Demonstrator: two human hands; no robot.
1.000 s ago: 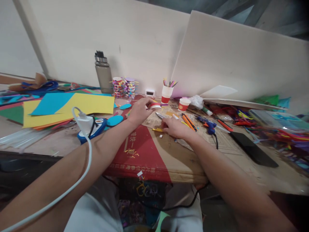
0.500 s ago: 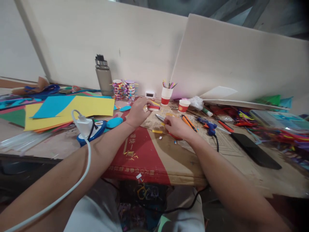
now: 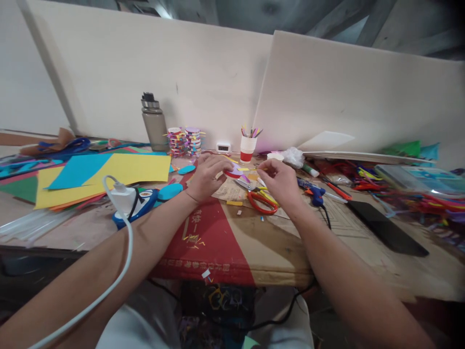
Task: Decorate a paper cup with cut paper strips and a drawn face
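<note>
Head view shows the purple-topped disc (image 3: 235, 170) pinched in our left hand's (image 3: 208, 178) grip, beyond the scissors (image 3: 251, 196); right of them, our right hand's (image 3: 282, 180) fingertips draw together, on what we cannot tell. Behind the scissors stands a paper cup (image 3: 247, 145).

A pale partition (image 3: 210, 68) is standing along the far edge of the tabletop (image 3: 87, 232), and its top is sloping down toward the right. Over the far right part of the tabletop, a large white board (image 3: 345, 102) is leaning back, covering part of the partition. Beyond the far left corner, a darker strip (image 3: 49, 72) is running down beside another pale panel (image 3: 22, 72). Above, grey beams (image 3: 348, 22) are crossing a dim ceiling (image 3: 250, 12), where a small bright patch (image 3: 163, 10) is glowing. Soft shadow (image 3: 259, 80) is falling beside the board's left edge. Below the tabletop's near edge, darkness is hiding the floor.
</note>
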